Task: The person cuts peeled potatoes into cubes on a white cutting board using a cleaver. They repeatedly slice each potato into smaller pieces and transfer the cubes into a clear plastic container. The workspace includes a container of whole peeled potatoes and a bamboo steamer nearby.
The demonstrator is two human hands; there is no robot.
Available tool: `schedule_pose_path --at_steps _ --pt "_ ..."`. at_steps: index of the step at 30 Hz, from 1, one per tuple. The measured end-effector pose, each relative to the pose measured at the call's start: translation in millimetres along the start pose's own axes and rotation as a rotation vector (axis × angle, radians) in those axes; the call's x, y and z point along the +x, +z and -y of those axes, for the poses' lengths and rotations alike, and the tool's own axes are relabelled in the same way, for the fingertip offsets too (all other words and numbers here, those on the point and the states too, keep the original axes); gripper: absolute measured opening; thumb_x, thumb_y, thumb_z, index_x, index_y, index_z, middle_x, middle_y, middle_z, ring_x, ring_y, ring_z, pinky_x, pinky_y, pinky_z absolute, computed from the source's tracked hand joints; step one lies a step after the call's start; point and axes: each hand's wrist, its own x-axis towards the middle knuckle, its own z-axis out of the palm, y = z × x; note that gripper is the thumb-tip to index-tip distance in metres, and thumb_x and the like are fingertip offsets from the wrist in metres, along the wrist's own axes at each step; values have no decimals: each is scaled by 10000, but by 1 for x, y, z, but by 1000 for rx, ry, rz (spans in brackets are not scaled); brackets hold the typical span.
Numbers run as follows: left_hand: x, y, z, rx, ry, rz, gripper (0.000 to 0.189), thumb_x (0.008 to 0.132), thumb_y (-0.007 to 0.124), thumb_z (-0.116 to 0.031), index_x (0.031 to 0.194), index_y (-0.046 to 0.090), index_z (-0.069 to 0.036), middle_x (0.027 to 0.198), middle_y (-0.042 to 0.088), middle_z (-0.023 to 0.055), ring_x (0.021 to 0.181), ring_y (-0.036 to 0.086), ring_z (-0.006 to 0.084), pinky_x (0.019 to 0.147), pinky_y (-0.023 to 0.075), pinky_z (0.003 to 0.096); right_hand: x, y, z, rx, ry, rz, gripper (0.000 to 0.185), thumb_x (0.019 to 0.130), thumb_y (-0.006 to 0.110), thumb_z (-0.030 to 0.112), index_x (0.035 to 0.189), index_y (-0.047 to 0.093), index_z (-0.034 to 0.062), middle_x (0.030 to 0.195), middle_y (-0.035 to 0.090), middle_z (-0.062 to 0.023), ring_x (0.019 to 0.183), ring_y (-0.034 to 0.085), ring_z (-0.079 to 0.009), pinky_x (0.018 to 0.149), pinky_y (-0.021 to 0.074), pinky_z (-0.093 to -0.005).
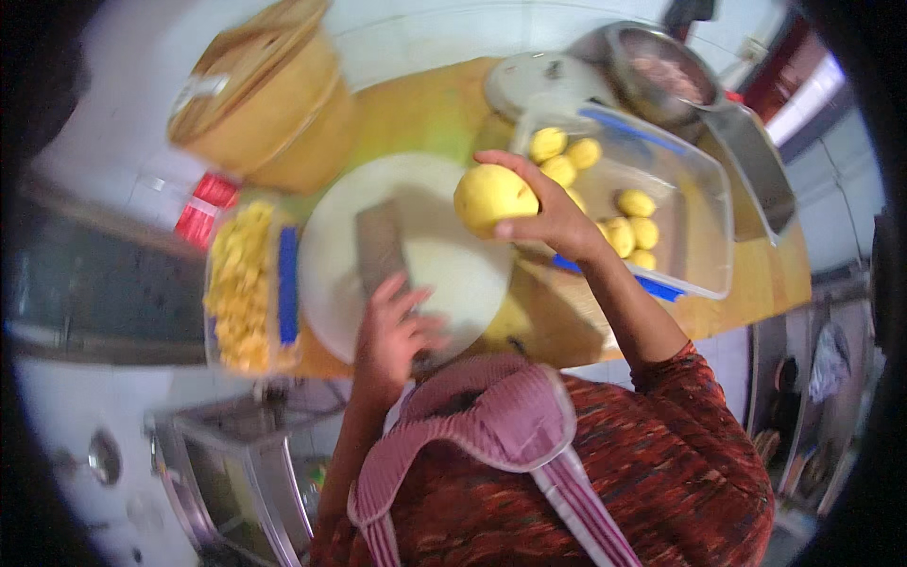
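My right hand holds a large peeled yellow potato above the right edge of a round white cutting board. On the board's left half lies a cleaver with a broad blade. My left hand is blurred, its fingers apart at the near end of the cleaver; whether it touches the handle cannot be told. Several whole peeled potatoes lie in a clear plastic box at the right. Yellow cut pieces fill a smaller clear box with a blue clip at the left.
A large tan bucket with a wooden lid stands behind the board at the left, near a red packet. At the back right are a round metal lid, a steel bowl with pinkish contents and a rectangular steel tray.
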Motion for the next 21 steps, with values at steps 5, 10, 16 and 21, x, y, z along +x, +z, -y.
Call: schedule_pose_path --at_steps 5,10,16,21 --pt "25 -14 18 -736 -44 -249 525 966 446 -472 1320 453 -84 1233 565 158 1092 564 414 898 488 578 -2 107 -46 -332 -167 190 873 730 810 226 1463 351 107 1422 418 -112 1293 422 -231 1079 352 -381" --pt "8 -88 47 -865 -92 -248 472 945 479 -441 1209 510 -51 1138 596 155 1026 582 402 888 493 562 -15 136 -94 -542 490 -16 805 803 721 457 1386 405 0 1022 653 -223 926 661 -296 774 526 -393" --pt "17 -131 65 -670 -109 -401 510 912 561 -501 1193 499 -79 1128 594 113 1012 610 279 857 510 477 -6 186 -139 -1235 384 92 906 759 717 382 1477 234 114 1026 599 -260 828 642 -407 711 537 -456" --pt "33 -139 63 -277 -18 -311 556 856 697 -417 1236 478 -76 1149 579 112 1038 597 221 835 514 362 -13 167 -126 -729 619 -341 688 777 695 207 1384 401 69 876 641 -192 651 639 -277 556 531 -397"
